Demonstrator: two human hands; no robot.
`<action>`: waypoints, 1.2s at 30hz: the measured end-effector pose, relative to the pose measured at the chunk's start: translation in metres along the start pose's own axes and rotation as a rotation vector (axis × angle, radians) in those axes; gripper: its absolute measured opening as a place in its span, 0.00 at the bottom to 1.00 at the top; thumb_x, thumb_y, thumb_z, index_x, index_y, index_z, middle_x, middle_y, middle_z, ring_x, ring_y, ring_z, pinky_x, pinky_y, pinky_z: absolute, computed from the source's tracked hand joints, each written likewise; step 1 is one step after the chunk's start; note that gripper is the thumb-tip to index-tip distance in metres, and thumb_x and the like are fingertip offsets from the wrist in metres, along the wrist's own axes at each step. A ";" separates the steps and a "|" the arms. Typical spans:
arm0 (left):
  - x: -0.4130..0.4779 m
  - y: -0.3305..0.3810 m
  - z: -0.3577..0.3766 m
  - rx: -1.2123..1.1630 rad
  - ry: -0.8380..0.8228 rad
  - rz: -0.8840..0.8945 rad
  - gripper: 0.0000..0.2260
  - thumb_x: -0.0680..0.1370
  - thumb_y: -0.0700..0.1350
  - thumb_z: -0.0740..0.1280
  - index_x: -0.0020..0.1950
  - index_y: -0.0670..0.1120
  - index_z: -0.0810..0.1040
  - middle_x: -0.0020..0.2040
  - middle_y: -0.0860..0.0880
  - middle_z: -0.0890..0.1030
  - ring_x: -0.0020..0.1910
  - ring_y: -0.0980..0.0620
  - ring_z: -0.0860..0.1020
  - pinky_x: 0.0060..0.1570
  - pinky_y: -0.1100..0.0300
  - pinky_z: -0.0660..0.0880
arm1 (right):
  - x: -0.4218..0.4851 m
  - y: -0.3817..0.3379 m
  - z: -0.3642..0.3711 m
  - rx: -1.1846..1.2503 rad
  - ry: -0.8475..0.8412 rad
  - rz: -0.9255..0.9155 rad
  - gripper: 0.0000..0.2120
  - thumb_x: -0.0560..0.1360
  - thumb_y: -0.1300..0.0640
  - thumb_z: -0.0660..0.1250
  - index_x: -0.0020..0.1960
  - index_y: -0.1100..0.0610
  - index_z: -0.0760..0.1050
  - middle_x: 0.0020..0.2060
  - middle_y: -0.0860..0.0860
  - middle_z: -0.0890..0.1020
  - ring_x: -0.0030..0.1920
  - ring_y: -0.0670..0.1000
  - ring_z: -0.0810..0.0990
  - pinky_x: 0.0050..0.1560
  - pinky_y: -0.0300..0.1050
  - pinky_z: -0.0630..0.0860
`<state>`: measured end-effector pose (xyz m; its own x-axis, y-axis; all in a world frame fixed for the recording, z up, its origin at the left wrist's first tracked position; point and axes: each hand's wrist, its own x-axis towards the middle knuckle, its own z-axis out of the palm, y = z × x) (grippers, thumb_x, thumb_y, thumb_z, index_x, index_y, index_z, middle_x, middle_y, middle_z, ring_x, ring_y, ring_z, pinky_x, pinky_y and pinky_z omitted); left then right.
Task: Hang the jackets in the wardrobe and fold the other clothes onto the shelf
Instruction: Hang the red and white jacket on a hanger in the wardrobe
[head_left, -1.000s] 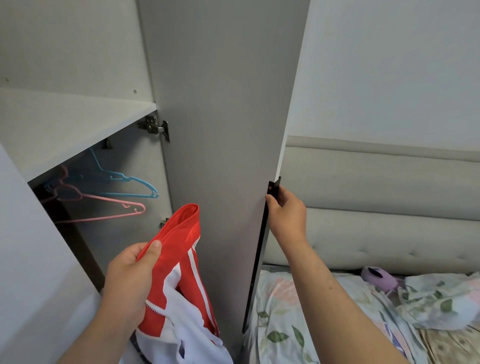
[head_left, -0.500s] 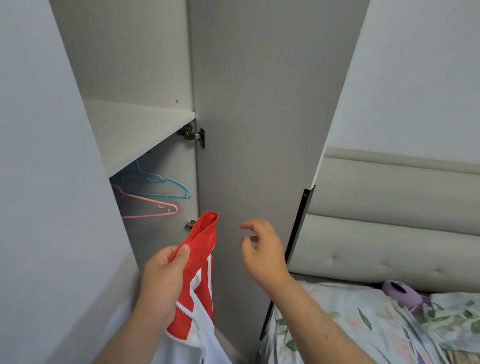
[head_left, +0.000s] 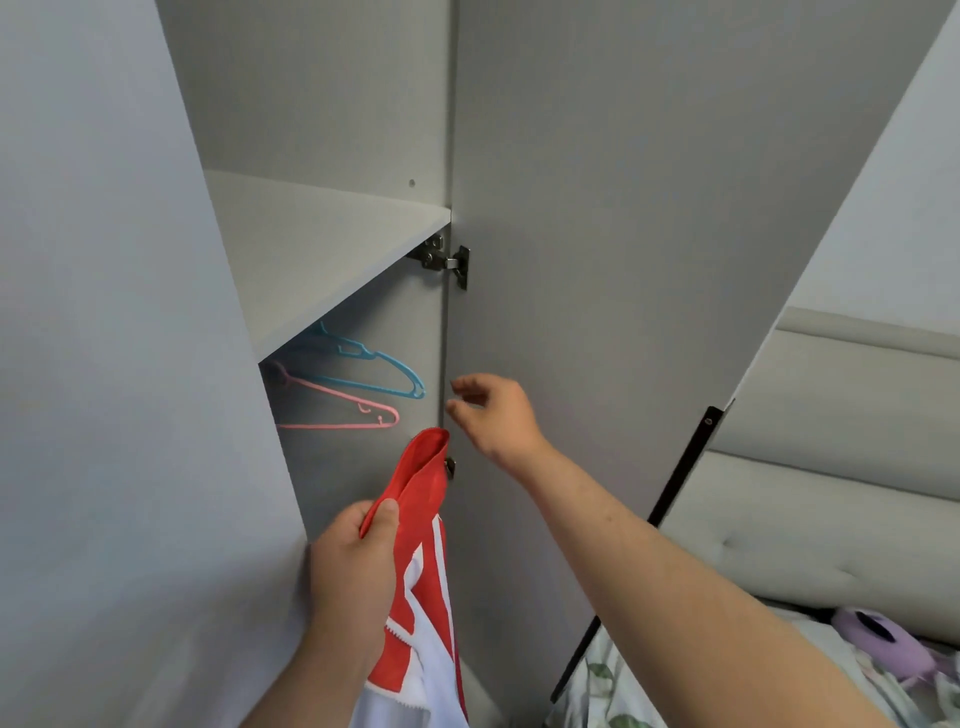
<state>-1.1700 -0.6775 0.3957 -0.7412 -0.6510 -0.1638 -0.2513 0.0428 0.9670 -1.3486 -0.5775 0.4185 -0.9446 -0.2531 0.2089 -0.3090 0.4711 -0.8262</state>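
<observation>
My left hand (head_left: 353, 577) grips the collar of a red and white jacket (head_left: 423, 561), which hangs down in front of the open wardrobe. My right hand (head_left: 493, 415) is raised in front of the opening, just right of the hangers, fingers loosely curled and holding nothing. Under the wardrobe shelf (head_left: 311, 244) hang a blue hanger (head_left: 384, 366) and, below it, a pink hanger (head_left: 358, 415), both bare.
The grey wardrobe door (head_left: 649, 260) stands open to the right, its black handle strip (head_left: 685, 462) on the edge. Another grey panel (head_left: 104, 364) fills the left. A padded headboard (head_left: 841, 493), floral bedding (head_left: 613, 691) and a purple soft toy (head_left: 883, 644) lie to the right.
My right hand has let go of the door's edge and moved left and up, toward the hangers. The view has shifted left toward the wardrobe opening. My left hand still grips the jacket.
</observation>
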 end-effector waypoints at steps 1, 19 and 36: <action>0.007 0.000 0.005 0.012 0.025 0.002 0.13 0.82 0.52 0.63 0.38 0.52 0.77 0.39 0.49 0.83 0.42 0.43 0.82 0.47 0.45 0.81 | 0.015 0.004 0.007 0.012 -0.024 0.011 0.16 0.75 0.59 0.72 0.62 0.61 0.80 0.57 0.55 0.84 0.57 0.51 0.82 0.60 0.40 0.74; 0.106 -0.003 0.039 0.044 0.218 -0.082 0.09 0.80 0.47 0.66 0.39 0.53 0.77 0.42 0.54 0.81 0.44 0.53 0.79 0.45 0.57 0.72 | 0.166 0.030 0.100 -0.288 -0.413 -0.056 0.20 0.80 0.50 0.65 0.69 0.55 0.72 0.61 0.57 0.80 0.61 0.58 0.78 0.56 0.47 0.73; 0.118 -0.007 0.038 -0.025 0.272 -0.129 0.07 0.80 0.49 0.66 0.41 0.56 0.77 0.45 0.53 0.81 0.46 0.50 0.78 0.49 0.53 0.73 | 0.163 0.027 0.076 -0.169 -0.215 -0.115 0.12 0.82 0.55 0.59 0.44 0.58 0.76 0.42 0.55 0.83 0.45 0.59 0.79 0.45 0.53 0.77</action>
<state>-1.2800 -0.7258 0.3625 -0.5094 -0.8291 -0.2304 -0.3147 -0.0697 0.9466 -1.5022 -0.6703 0.3907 -0.8627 -0.4779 0.1654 -0.4436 0.5583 -0.7011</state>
